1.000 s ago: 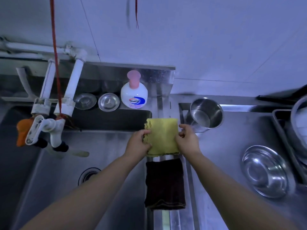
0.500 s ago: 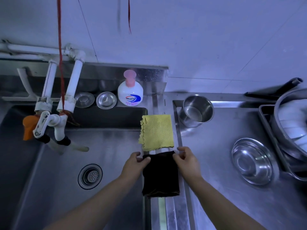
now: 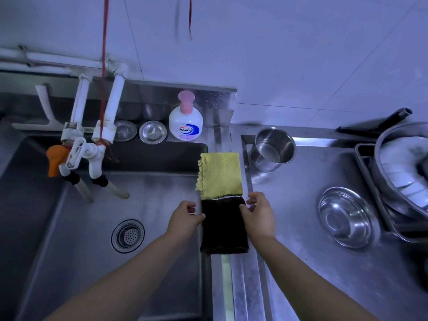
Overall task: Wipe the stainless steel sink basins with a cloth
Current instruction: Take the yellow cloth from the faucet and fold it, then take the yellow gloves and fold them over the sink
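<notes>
The dark cloth (image 3: 223,225) is draped over the ridge dividing the left sink basin (image 3: 76,218) from the right basin (image 3: 301,205), near the centre of the view. Its left edge is pinched by the left hand (image 3: 184,220), thumb tip against the fabric and the other fingers curled in narrowly. Its upper right corner is touched by the thumb of the right hand (image 3: 259,213), whose fingers are bent and held slightly apart; whether the fabric is actually clamped there cannot be told.

Directly at 12 o'clock from the dark cloth, just touching or overlapping its far edge, a yellow cloth (image 3: 220,173) is laid flat over the same ridge.

Open steel floor is seen in the left basin toward 9 o'clock, broken only by the drain strainer (image 3: 127,236) at about 8 o'clock from the left hand. Two taps (image 3: 92,158) hang over the basin's far side at 10 o'clock. A soap bottle (image 3: 185,119) stands on the back ledge at 11 o'clock. In the right basin, a steel cup (image 3: 273,148) lies at 1 o'clock and a steel bowl (image 3: 345,216) at 3 o'clock, with bare floor between them and the right hand.
</notes>
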Available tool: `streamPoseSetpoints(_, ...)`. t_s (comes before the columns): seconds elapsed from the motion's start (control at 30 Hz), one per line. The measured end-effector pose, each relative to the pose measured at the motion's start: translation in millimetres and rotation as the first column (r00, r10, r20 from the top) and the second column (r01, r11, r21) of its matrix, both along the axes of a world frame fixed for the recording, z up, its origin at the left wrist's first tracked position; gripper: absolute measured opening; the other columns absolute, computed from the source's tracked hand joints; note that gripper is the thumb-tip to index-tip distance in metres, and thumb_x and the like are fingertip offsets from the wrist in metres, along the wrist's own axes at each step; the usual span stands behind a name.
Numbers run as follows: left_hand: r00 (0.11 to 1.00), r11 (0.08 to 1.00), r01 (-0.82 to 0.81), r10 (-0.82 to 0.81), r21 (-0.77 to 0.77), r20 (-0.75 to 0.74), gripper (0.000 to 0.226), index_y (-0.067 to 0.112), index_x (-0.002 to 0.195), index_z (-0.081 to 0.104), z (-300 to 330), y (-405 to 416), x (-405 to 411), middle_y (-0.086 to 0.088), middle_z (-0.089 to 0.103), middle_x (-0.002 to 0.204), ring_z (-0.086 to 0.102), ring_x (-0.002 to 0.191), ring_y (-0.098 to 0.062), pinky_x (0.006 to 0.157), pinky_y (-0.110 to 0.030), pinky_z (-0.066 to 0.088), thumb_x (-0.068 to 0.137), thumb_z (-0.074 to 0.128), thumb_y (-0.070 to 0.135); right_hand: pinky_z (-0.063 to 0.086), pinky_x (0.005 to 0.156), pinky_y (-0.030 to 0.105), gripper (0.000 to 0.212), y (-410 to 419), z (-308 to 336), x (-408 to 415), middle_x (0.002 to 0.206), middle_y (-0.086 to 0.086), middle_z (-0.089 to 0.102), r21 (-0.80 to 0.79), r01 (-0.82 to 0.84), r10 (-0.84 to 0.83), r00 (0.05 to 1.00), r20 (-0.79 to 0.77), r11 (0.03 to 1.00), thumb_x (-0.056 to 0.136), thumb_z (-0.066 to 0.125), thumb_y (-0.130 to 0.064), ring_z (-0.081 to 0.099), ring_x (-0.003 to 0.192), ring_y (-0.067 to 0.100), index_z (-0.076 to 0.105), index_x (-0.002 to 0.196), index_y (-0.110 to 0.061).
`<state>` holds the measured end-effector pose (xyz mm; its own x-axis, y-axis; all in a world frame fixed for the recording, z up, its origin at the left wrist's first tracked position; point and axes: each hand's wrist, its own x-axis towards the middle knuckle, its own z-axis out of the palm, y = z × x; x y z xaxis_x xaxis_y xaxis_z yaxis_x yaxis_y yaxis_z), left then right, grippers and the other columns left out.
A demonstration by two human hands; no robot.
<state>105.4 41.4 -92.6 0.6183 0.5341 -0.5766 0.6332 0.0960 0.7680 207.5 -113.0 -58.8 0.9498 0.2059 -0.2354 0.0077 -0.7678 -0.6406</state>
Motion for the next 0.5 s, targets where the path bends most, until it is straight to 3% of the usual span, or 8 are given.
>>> streamPoseSetpoints(0.1,0.99,0.979,0.139,-0.132,0.151,-0.054,0.04,0.015,0.119,0.055,8.0,14.3,-25.8,0.003,0.054,0.111,0.056,0.095,-0.014,0.078,-0.026,0.044,0.081,0.067,0.017,0.042,0.071,0.028,0.023,8.3,16.0,-16.2,0.11,-0.002,0.057,-0.144,-0.204,0.232,0.947,0.223,0.968,0.087,0.055,-0.01,0.054,0.098,0.016,0.06,0.109,-0.014)
streamPoseSetpoints(0.2,0.966,0.923,0.25,-0.22,0.291,-0.132,0.032,0.018,0.114,0.06,22.0,36.0,-64.0,0.004,0.06,0.114,0.056,0.091,-0.011,0.077,-0.022,0.041,0.082,0.065,0.02,0.047,0.072,0.035,0.019,35.5,32.2,-38.4,0.098,0.008,0.064,-0.284,-0.479,0.555,0.751,0.359,0.831,0.083,0.057,-0.003,0.058,0.093,0.028,0.067,0.099,-0.007)
streamPoseSetpoints(0.33,0.924,0.829,0.353,-0.238,0.434,-0.299,0.025,0.021,0.11,0.059,47.1,71.8,-132.1,0.002,0.061,0.114,0.058,0.1,-0.017,0.079,-0.023,0.041,0.085,0.055,0.021,0.044,0.084,0.035,0.028,88.7,44.4,-80.8,0.117,0.004,0.056,-0.478,-0.708,0.841,0.523,0.139,0.52,0.093,0.044,-0.018,0.05,0.109,0.024,0.055,0.118,-0.014)
streamPoseSetpoints(0.4,0.88,0.75,0.427,-0.215,0.505,-0.424,0.026,0.024,0.112,0.058,61.7,91.3,-172.3,0.002,0.059,0.119,0.057,0.109,-0.02,0.084,-0.025,0.042,0.087,0.051,0.023,0.045,0.083,0.034,0.027,116.9,49.6,-108.6,0.117,0.006,0.055,-0.535,-0.747,0.892,0.45,0.032,0.396,0.093,0.042,-0.02,0.051,0.11,0.026,0.053,0.117,-0.014)
streamPoseSetpoints(0.5,0.892,0.73,0.381,-0.13,0.567,-0.433,0.031,0.025,0.121,0.053,79.2,118.7,-244.4,0.004,0.055,0.127,0.054,0.115,-0.017,0.09,-0.025,0.042,0.09,0.05,0.028,0.042,0.082,0.033,0.027,158.2,62.2,-159.3,0.118,0.008,0.057,-0.562,-0.783,0.929,0.363,-0.064,0.268,0.093,0.043,-0.021,0.054,0.109,0.029,0.052,0.118,-0.014)
